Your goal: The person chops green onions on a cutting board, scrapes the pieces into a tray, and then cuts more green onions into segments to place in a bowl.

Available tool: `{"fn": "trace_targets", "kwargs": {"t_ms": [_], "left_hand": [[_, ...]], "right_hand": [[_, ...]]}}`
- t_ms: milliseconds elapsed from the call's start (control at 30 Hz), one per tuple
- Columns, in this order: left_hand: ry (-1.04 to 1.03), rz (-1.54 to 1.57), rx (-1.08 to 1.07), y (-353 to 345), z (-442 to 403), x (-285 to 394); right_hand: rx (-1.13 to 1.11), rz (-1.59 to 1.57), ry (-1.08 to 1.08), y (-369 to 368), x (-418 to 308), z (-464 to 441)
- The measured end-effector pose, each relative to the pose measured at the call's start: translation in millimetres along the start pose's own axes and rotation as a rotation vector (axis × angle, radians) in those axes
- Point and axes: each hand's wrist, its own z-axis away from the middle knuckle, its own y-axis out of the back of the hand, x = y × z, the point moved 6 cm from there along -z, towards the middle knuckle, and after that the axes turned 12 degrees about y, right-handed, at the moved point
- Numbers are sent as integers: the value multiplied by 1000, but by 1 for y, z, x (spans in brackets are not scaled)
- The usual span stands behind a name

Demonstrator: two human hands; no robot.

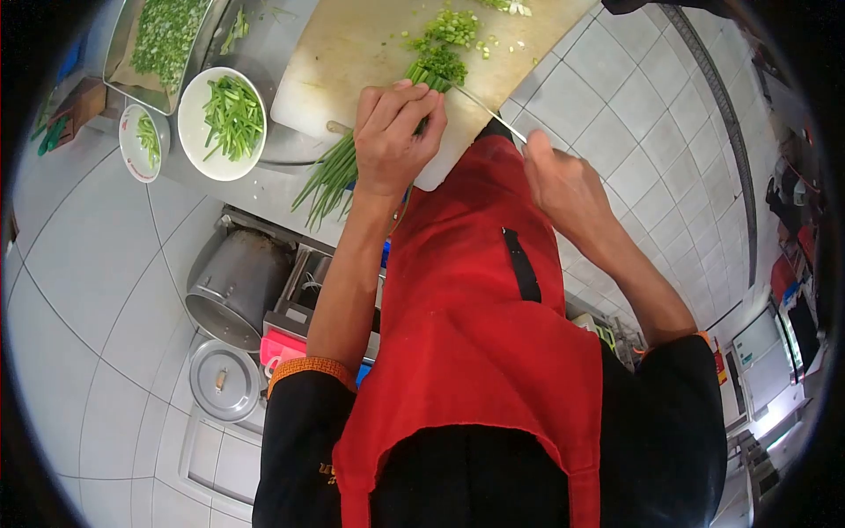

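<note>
My left hand [398, 139] is closed over a bunch of green onions [333, 176], pressing it onto the cutting board [339, 48]. The long green stalks trail out to the lower left, past the board's edge. In my right hand [568, 187] is a knife [487, 108]; its handle is hidden in the fist. The blade's tip end lies at the cut end of the bunch, close to my left fingertips. Chopped green onion [442, 62] is piled just beyond the blade, with more bits scattered farther up the board.
To the left stand a white bowl of longer-cut greens [187, 132], a smaller bowl [129, 145] and a metal tray [180, 84] of chopped greens. Below the counter are a large metal pot [233, 286] and a round lid [231, 400]. A red apron [466, 352] covers my front.
</note>
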Motion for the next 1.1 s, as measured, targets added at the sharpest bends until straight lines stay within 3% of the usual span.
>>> {"fn": "trace_targets", "kwargs": {"t_ms": [67, 200, 467, 800, 967, 1100], "left_hand": [[1, -4, 0, 0, 1, 0], [5, 20, 12, 0, 1, -1], [20, 27, -5, -2, 1, -3], [9, 24, 39, -2, 0, -4], [5, 34, 44, 0, -1, -2], [14, 36, 45, 0, -1, -2]], "right_hand": [[125, 58, 163, 6, -10, -12], [124, 126, 208, 9, -13, -24], [83, 67, 119, 3, -24, -47], [-94, 14, -74, -10, 18, 21], [117, 18, 109, 8, -10, -3], [141, 94, 201, 14, -20, -25]]}}
